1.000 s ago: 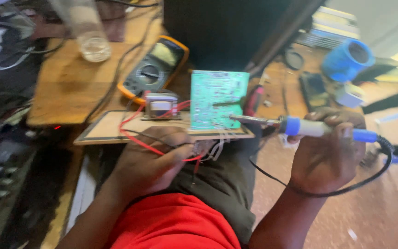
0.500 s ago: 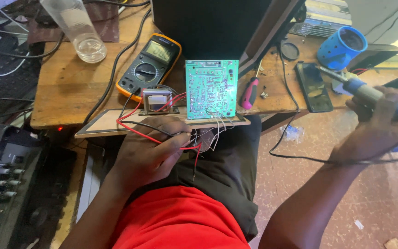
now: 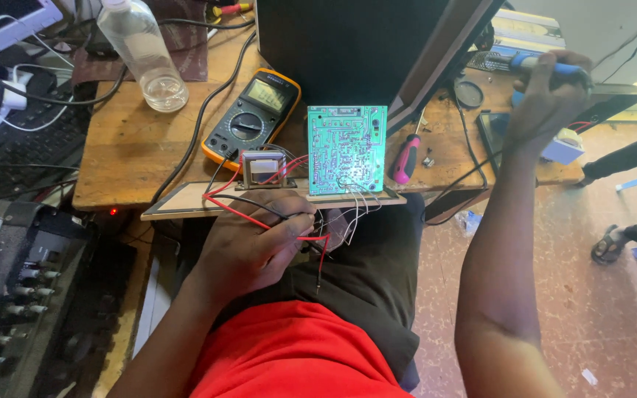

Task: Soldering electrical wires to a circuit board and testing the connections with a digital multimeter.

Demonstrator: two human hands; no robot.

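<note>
Below the wooden bench edge, over the person's lap, the left hand (image 3: 248,247) is closed around a bundle of red and black wires (image 3: 289,221), its fingers curled together on them while loose red ends hang down past the knuckles toward the dark trousers. Those wires run up from the grip to a green circuit board (image 3: 347,149), which stands upright on a thin flat panel (image 3: 186,205) at the front of the wooden table (image 3: 127,147), just above and slightly right of the hand. Beside the board on its left sits a small transformer (image 3: 263,168), touching the same panel, with red leads of its own. Far up and to the right, well apart from the board, the right hand (image 3: 547,103) is clamped on a blue-handled soldering iron (image 3: 547,66); its tip is hidden behind the hand and a dark slanted case, so I cannot tell where it points. A black cord trails from that side down past the table edge. Behind the transformer lies a yellow-cased multimeter (image 3: 253,118), and a clear plastic bottle (image 3: 141,55) stands further left. A pink-handled screwdriver (image 3: 407,157) rests just right of the board.
</note>
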